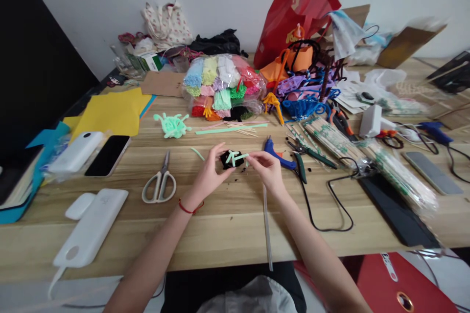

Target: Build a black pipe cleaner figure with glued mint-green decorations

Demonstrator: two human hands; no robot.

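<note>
My left hand is closed around the edge of a small black piece, thumb below and fingers behind. Pale green pipe-cleaner bits lie across its top. Between thumb and fingertips, my right hand pinches a short green pipe cleaner whose far end meets those bits. Just beyond the right hand lies a blue glue gun. White-handled scissors rest left of my left hand. Behind it sits a fluffy green pipe-cleaner bundle.
A bag of coloured pipe cleaners stands at the back, near a red tote bag. A clear glue stick reaches the front edge. Pliers, a black cable and wrapped sticks lie right; a phone lies left.
</note>
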